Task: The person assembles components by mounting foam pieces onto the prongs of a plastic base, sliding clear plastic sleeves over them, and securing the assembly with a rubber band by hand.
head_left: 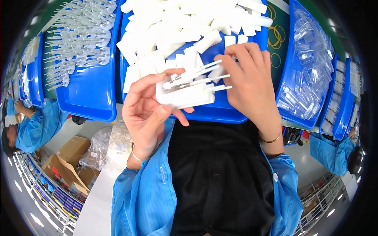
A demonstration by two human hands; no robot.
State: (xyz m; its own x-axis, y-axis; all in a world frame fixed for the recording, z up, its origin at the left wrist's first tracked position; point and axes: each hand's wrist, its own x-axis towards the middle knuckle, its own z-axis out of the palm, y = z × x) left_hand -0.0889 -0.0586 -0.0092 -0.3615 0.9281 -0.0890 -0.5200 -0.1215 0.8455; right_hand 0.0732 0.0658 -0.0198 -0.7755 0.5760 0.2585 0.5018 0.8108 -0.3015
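Now my left hand (145,105) grips one part (185,96), maybe unfinished; my right hand's (250,77) hold I cannot tell; beyond the part, blocks (165,28) seem left.

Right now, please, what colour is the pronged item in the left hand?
The pronged item is white, clearest in the head view.

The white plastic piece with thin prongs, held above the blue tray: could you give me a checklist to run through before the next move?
1. Left-hand grip secure on the white plastic piece with thin prongs: ok, seemingly; fingers and thumb hold its body.
2. Prongs pointing toward the right-hand grip: ok.
3. Prongs parallel: not ok; they fan out in this view.
4. Right-hand grip holding something: cannot tell; its fingertips are partly hidden.
5. White, foam-like blocks available: ok, heaped in the blue plastic tray before the person.
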